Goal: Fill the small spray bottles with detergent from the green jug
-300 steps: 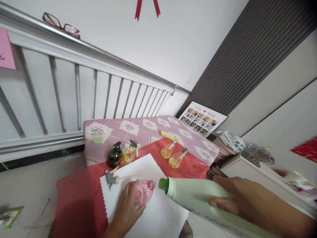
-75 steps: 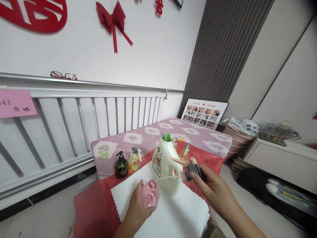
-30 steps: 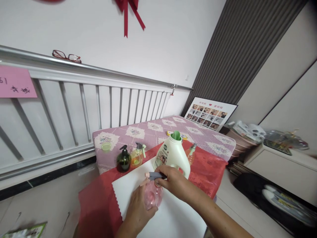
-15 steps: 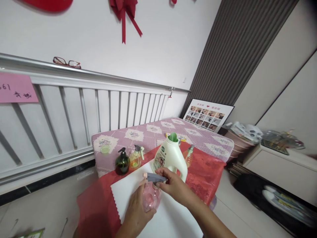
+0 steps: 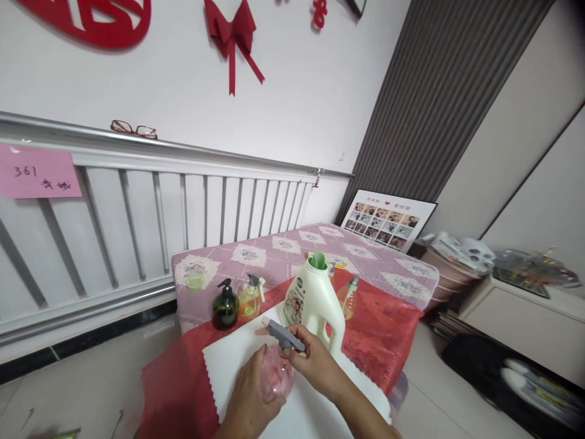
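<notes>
Filling of the desk with bottles around a pale green jug [image 5: 317,299], the reference for all positions. Nearest the viewer, in front of the jug and slightly to its left, the left hand [image 5: 250,390] is curved around a translucent pink bottle [image 5: 275,377], thumb low on its front. The right hand [image 5: 314,358], partly overlapping the jug's lower part, has its fingers closed on a grey spray head [image 5: 284,335] at the bottle's mouth; the nozzle points up and left. Whether the thread has engaged cannot be seen.

Beneath the jug lies a white scallop-edged sheet [image 5: 228,356] over a red cloth [image 5: 176,378], itself spread on a desk [image 5: 274,259] covered in purple floral fabric. Left of the jug stand a clear spray bottle [image 5: 249,303] and, farther left, a dark green pump bottle [image 5: 225,309]; a light green cap [image 5: 195,281] lies beyond them. Just right of the jug is another spray bottle [image 5: 350,300]; behind it, a yellow packet [image 5: 337,263].

Beyond the jug, a white radiator [image 5: 193,204] bears glasses [image 5: 134,129] at left; a photo board [image 5: 390,219] leans at right.
</notes>
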Motion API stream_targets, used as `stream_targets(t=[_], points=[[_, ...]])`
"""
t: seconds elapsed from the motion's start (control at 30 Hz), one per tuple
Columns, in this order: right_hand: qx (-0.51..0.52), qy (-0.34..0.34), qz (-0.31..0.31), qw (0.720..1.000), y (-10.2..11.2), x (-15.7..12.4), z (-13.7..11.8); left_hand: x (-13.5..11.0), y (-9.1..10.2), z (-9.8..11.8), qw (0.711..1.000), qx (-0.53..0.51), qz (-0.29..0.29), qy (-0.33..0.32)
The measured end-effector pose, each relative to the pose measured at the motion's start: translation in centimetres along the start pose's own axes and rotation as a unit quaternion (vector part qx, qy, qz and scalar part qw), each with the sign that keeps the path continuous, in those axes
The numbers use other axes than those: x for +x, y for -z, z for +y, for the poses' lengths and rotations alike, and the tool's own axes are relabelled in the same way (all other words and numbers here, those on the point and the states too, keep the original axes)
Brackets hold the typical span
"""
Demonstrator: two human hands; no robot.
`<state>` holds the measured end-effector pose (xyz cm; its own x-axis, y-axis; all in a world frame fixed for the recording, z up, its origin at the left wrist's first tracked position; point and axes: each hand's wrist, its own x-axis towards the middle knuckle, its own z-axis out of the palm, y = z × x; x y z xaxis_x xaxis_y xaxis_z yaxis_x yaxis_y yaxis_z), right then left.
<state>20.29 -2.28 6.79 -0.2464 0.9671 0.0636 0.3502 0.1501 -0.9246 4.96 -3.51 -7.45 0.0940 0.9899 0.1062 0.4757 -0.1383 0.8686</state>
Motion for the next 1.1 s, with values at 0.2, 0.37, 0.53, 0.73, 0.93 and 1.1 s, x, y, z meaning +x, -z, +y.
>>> stream_targets(t=[0.2,0.37,0.53,0.73,0.93,1.1], points=[[-0.003,0.012,-0.025,1.0,0.1,-0.3,-0.1,0.0,0.2,0.4,0.999,0.027,-0.036,0.006],[-0.06,0.032,-0.041,0.997,0.9,-0.1,-0.8,0.1,0.3,0.6,0.998,0.039,-0.049,0.012],[-0.033,0.038,-0.07,0.996,1.6,-0.1,-0.4,-0.1,0.6,0.9,0.998,0.019,-0.049,0.019],[0.013,0.024,-0.056,0.998,1.3,-0.2,1.5,-0.1,1.0,1.2,0.998,0.011,-0.057,0.033],[0.04,0.023,-0.057,0.997,1.1,0.0,2.5,0.0,1.0,1.2,0.998,0.01,-0.062,0.03],[0.007,0.028,-0.035,0.999,0.9,-0.1,2.6,0.0,1.0,1.2,0.998,0.01,-0.062,0.031]])
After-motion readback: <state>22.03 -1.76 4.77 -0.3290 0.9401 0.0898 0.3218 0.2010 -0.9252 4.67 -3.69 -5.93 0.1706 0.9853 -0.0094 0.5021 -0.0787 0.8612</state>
